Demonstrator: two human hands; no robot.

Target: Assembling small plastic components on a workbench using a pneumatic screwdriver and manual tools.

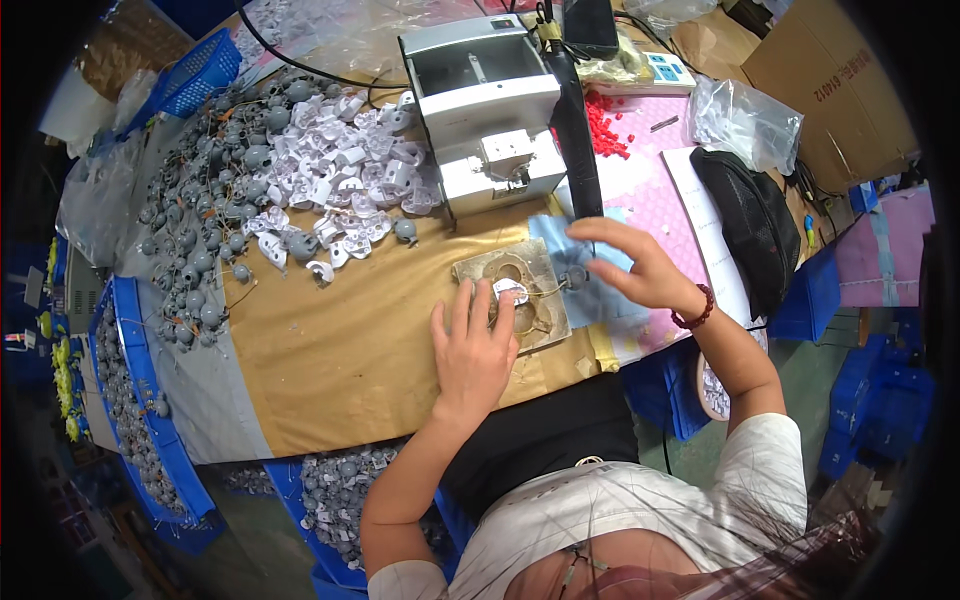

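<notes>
A metal fixture plate [553, 297] with rounded recesses lies in front of me on the brown-covered table. In it sits a small white plastic part [510, 290], joined by a thin wire to a grey rounded part [573, 278] at the plate's right edge. My left hand [475, 350] rests on the plate with fingers stretched out, its fingertips at the white part. Over the blue cloth [610, 300], my right hand [645, 268] hovers beside the grey part, thumb and fingers apart, holding nothing that I can see.
A silver and white machine [490, 120] stands behind the plate. Heaps of white parts [350, 170] and grey parts [190, 240] cover the table's left. Small red pieces [605, 125], a black mesh pouch [745, 220] and a cardboard box [835, 85] are to the right.
</notes>
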